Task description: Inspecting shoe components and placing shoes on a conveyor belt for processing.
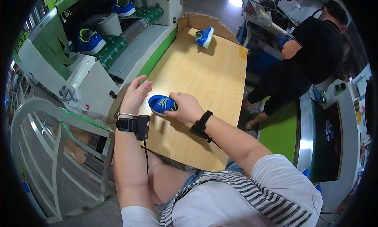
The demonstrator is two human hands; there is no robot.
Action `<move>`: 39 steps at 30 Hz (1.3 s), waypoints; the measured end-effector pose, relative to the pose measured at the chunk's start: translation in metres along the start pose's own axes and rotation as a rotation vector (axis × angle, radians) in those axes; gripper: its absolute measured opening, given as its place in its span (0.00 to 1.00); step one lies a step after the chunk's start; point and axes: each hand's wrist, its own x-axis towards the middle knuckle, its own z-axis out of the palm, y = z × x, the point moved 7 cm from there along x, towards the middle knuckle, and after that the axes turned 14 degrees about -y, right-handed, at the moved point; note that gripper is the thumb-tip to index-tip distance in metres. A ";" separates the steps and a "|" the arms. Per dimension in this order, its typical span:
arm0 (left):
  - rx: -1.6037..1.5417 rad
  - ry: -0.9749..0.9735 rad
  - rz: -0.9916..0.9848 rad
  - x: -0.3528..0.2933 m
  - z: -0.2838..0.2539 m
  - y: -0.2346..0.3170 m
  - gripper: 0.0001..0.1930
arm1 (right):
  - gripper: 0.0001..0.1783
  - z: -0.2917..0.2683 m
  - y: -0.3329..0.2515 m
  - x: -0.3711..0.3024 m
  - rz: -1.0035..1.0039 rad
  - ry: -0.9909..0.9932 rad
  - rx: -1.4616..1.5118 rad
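Gripping a blue, yellow-laced fabric shoe [159, 104] just left of frame centre, my right hand [188, 107] is holding its long axis crosswise, free end near my open, empty left hand [136, 96].

Bare wood opens a lane along the bench [201, 77] between the blue shoe [158, 104] in the right hand [186, 108] and a second shoe [204, 38] near the far end, where a cardboard wall [197, 20] rises. A conveyor machine [136, 49] hems in the left side; floor separates the right edge from a co-worker [319, 49].
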 end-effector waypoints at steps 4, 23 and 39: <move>0.021 -0.010 -0.011 0.003 -0.001 -0.008 0.26 | 0.28 0.002 -0.011 -0.020 -0.063 -0.145 0.012; 0.046 -0.162 -0.079 0.030 0.024 -0.001 0.21 | 0.34 -0.070 0.184 0.253 -0.067 0.102 -0.395; 0.076 -0.277 0.000 0.029 0.074 -0.019 0.24 | 0.43 -0.118 0.380 0.095 0.375 0.471 0.581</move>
